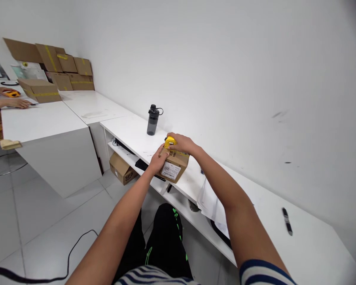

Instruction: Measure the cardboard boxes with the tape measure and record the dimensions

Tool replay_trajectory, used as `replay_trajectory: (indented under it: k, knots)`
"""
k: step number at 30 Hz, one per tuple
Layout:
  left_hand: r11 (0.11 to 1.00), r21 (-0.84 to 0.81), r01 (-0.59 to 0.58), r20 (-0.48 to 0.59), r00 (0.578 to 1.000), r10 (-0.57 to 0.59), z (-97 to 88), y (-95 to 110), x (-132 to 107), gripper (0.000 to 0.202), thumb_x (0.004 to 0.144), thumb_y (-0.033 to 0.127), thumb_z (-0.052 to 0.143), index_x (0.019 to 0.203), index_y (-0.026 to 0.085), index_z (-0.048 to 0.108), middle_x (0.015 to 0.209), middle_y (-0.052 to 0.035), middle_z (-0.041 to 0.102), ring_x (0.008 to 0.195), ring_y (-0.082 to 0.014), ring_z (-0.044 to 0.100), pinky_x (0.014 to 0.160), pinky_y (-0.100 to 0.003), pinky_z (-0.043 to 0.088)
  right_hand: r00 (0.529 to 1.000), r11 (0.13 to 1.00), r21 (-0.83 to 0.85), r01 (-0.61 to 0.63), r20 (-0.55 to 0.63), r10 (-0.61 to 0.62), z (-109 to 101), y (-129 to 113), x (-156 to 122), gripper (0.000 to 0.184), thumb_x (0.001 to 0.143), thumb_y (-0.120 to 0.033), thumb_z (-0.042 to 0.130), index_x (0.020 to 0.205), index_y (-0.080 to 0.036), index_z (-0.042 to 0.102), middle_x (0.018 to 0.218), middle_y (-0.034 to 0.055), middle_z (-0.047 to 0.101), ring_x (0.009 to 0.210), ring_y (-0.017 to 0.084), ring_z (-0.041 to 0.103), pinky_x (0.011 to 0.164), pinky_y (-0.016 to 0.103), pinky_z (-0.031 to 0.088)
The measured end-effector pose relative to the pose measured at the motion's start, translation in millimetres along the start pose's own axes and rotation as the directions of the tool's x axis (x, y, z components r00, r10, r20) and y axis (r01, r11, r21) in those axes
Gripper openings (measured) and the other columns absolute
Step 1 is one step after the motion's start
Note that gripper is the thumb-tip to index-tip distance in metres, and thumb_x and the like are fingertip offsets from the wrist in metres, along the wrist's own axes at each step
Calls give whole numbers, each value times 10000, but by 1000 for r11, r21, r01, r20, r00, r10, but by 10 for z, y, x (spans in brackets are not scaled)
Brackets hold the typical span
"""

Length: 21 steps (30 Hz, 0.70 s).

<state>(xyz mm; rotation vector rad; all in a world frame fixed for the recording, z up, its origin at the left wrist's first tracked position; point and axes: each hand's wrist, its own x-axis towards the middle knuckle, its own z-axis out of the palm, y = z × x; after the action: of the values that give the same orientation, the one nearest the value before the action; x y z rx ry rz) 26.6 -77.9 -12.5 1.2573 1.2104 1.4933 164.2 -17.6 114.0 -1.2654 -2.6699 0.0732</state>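
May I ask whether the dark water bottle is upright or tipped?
Upright: the water bottle stands on its base, cap uppermost.

White surface along the wall, carrying a dark bottle, a cardboard box, loose papers and a black pen.

Both arms are stretched out forward, forearms bare, striped sleeves just showing at the bottom edge. They angle in toward each other so the hands meet out front. Left hand is clamped on the near side of a small cardboard box, thumb up top. Right hand comes over from above, wrist bent down, fingers curled around a yellow tool.
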Motion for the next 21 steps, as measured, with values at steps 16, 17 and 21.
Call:
replay_trajectory:
  k: [16, 17, 21]
  knots:
    - [965, 168, -203, 302, 942, 145, -55, 92, 306, 558, 819, 375, 619, 1368, 289, 574, 1407, -23, 577, 1257, -287, 549, 1058, -384, 423, 988, 988, -16, -151, -13, 151, -23, 192, -305, 512, 820, -441, 613, 1275, -228, 518, 1059, 91, 707, 872, 246, 646, 631, 271, 409]
    - [960, 187, -209, 325, 935, 141, -61, 108, 334, 524, 827, 389, 608, 1341, 286, 602, 1363, -23, 612, 1224, -292, 570, 1037, -386, 437, 989, 989, -17, -149, 4, 149, -46, 198, -280, 505, 818, -443, 615, 1265, -228, 522, 1056, 92, 706, 867, 246, 646, 621, 269, 405]
    - [947, 280, -155, 239, 967, 88, -89, 123, 407, 486, 790, 431, 648, 1254, 288, 666, 1219, -26, 698, 1132, -319, 611, 1001, -393, 444, 987, 987, -41, -157, 26, 158, -93, 128, -239, 465, 822, -431, 615, 1226, -216, 532, 1041, 106, 704, 856, 249, 649, 601, 267, 393]
